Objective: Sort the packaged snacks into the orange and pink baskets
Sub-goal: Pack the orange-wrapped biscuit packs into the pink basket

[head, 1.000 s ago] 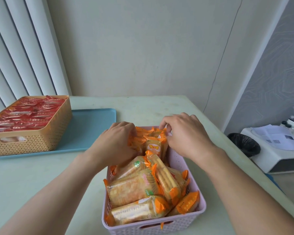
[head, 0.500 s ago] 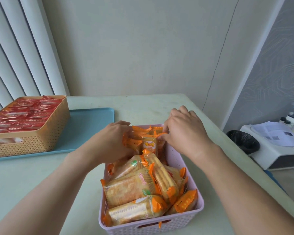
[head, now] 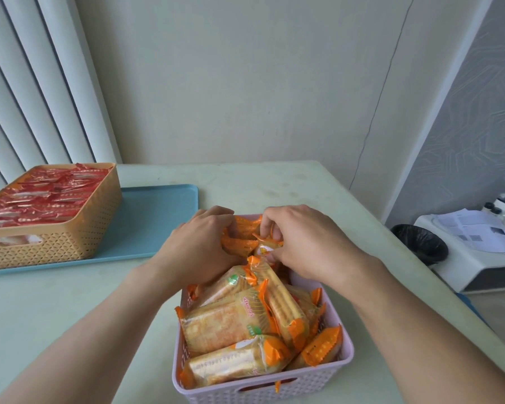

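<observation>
Table (head: 245, 182): pale green top, bearing everything listed below.

Tray (head: 158, 217): blue, flat, well to the left of both hands, under the orange basket.

Orange basket (head: 56, 243): stands on the tray's left part, well apart from the fingers; filled level with red packets (head: 41, 196) lying in rows.

Pink basket (head: 274, 389): directly under and nearer than the fingers; heaped with orange packets (head: 231, 322) of biscuits, some standing on end along the right wall.

Left hand (head: 199, 252): at the basket's far left corner, fingers curled down over an orange-wrapped packet there, holding it.

Right hand (head: 309, 243): at the far right corner, fingertips bent inward and pinching a small packet (head: 264, 249) with a yellow and white face, which sits between the two hands, touching both.

Bin (head: 420, 243) and white unit with papers (head: 478, 258): off the table, far right of the right hand.

Step in hand, as judged: both baskets look sorted by colour already, red in orange, orange in pink; the hands appear to be tidying or settling the last packets at the pink basket's far end. No loose packets show on the table.

Next move, as judged: seat the pinched packet down among its neighbours without tipping the upright ones, then let go with both hands. The heap stands above the rim, so a packet could slide out.
</observation>
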`<state>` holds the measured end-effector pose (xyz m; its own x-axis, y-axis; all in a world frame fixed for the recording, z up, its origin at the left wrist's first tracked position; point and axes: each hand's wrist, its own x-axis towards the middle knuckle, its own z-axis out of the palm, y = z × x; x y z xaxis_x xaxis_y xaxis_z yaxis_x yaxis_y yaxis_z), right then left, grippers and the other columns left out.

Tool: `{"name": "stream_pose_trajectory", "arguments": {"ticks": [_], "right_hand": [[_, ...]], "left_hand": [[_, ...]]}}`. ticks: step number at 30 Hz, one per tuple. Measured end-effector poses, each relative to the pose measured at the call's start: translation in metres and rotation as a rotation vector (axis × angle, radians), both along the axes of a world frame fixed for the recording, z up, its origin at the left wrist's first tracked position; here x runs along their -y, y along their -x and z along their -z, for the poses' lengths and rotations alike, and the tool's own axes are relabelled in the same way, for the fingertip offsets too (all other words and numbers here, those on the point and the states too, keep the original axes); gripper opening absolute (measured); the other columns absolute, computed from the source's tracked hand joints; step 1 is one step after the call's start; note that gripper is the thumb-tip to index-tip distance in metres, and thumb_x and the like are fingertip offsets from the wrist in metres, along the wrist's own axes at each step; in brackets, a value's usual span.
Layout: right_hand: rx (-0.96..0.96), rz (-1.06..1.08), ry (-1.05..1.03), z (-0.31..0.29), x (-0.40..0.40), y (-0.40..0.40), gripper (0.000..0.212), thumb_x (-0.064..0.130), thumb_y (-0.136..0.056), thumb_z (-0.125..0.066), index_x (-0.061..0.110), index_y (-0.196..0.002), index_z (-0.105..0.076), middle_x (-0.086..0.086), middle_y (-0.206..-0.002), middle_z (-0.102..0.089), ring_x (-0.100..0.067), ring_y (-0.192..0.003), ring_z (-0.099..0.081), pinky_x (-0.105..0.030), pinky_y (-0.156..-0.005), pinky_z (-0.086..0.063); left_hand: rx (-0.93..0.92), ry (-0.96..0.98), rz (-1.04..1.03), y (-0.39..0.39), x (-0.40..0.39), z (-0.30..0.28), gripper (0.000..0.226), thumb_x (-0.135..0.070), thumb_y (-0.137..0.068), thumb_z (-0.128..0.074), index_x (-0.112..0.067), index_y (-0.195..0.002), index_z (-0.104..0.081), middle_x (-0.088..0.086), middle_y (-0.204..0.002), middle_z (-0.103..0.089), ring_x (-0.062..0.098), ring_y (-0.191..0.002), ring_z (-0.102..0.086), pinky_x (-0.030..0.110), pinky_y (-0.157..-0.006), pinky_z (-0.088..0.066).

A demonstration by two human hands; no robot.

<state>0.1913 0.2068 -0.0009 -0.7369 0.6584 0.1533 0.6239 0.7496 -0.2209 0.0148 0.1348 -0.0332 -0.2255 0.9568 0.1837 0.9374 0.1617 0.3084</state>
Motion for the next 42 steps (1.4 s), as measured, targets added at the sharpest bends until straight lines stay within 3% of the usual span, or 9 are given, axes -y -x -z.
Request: {"name": "stream_pose_trajectory", "arguments": {"ticks": [5,13,17,22,25,27,33,37,42], "right_hand": [[0.021,0.014,-0.113,-0.003,0.001,-0.008,0.035,0.017,-0.085,-0.078,0.035,-0.111,-0.062,0.015,-0.086,-0.055,-0.014,-0.088,-0.058,-0.027,-0.061,-0.037],[0.129,-0.027,-0.217,0.002,0.001,0.001,0.032,0.013,-0.085,-0.076,0.033,-0.109,-0.073,0.009,-0.11,-0.065,-0.018,-0.109,-0.056,-0.029,-0.082,-0.029],[0.164,-0.047,-0.297,0.003,-0.003,-0.002,0.042,0.011,-0.09,-0.07,0.036,-0.124,-0.068,0.011,-0.101,-0.047,-0.017,-0.113,-0.049,-0.027,-0.084,-0.029],[-0.144,-0.161,0.155,-0.024,0.013,-0.01,0.025,0.046,-0.099,-0.057,0.038,-0.118,-0.071,0.022,-0.105,-0.063,0.006,-0.092,-0.055,-0.019,-0.08,-0.04],[0.11,-0.319,0.305,-0.026,0.031,-0.007,0.053,0.07,-0.089,-0.052,0.042,-0.134,-0.06,0.023,-0.133,-0.059,0.008,-0.119,-0.052,-0.02,-0.103,-0.04],[0.255,-0.331,0.298,-0.019,0.034,-0.006,0.059,0.072,-0.089,-0.053,0.043,-0.14,-0.053,0.02,-0.143,-0.053,-0.001,-0.133,-0.045,-0.029,-0.113,-0.037],[-0.131,-0.274,0.274,-0.017,0.027,-0.004,0.023,0.043,-0.084,-0.075,0.043,-0.105,-0.068,0.022,-0.095,-0.064,0.004,-0.086,-0.059,-0.019,-0.076,-0.046],[-0.437,-0.194,0.425,-0.019,0.016,-0.002,0.012,0.04,-0.087,-0.068,0.03,-0.093,-0.069,0.002,-0.084,-0.07,-0.009,-0.078,-0.063,-0.041,-0.08,-0.051],[-0.576,-0.069,0.511,-0.021,0.006,0.0,0.038,0.053,-0.097,-0.058,0.018,-0.082,-0.064,0.012,-0.063,-0.055,-0.009,-0.06,-0.048,-0.031,-0.069,-0.039]], "left_hand": [[0.006,0.021,0.022,0.001,0.0,0.001,0.029,-0.049,-0.074,-0.075,-0.033,-0.082,-0.053,-0.021,-0.144,-0.043,0.01,-0.13,-0.041,0.035,-0.088,-0.042],[0.058,-0.031,0.029,0.003,-0.001,0.004,0.037,-0.051,-0.07,-0.079,-0.033,-0.091,-0.054,-0.016,-0.13,-0.054,0.014,-0.12,-0.047,0.042,-0.094,-0.046],[0.12,-0.018,0.045,0.004,0.001,0.001,0.048,-0.049,-0.068,-0.082,-0.032,-0.102,-0.053,-0.011,-0.122,-0.056,0.015,-0.113,-0.048,0.036,-0.093,-0.044],[0.216,0.034,0.051,0.025,0.019,-0.026,0.046,-0.044,-0.078,-0.081,-0.036,-0.116,-0.058,-0.012,-0.122,-0.057,0.014,-0.114,-0.053,0.027,-0.087,-0.04],[0.194,0.003,0.057,0.036,0.041,-0.048,0.015,-0.046,-0.088,-0.069,-0.039,-0.101,-0.066,-0.017,-0.142,-0.052,0.006,-0.134,-0.046,0.028,-0.107,-0.035],[0.226,0.122,0.1,0.035,0.058,-0.06,0.029,-0.066,-0.079,-0.064,-0.043,-0.096,-0.068,-0.025,-0.143,-0.047,-0.002,-0.136,-0.042,0.028,-0.113,-0.031],[0.099,0.453,0.163,0.013,0.086,-0.066,0.081,-0.086,-0.053,-0.065,-0.055,-0.124,-0.041,-0.036,-0.14,-0.027,-0.01,-0.132,-0.022,0.023,-0.102,-0.026],[0.286,0.172,0.163,0.006,0.074,-0.061,0.072,-0.075,-0.06,-0.073,-0.048,-0.122,-0.048,-0.027,-0.12,-0.057,-0.006,-0.11,-0.053,0.022,-0.092,-0.045],[0.419,-0.205,0.172,0.008,0.059,-0.051,0.03,-0.053,-0.08,-0.072,-0.032,-0.101,-0.067,-0.01,-0.092,-0.071,0.011,-0.088,-0.067,0.038,-0.084,-0.054]]}}
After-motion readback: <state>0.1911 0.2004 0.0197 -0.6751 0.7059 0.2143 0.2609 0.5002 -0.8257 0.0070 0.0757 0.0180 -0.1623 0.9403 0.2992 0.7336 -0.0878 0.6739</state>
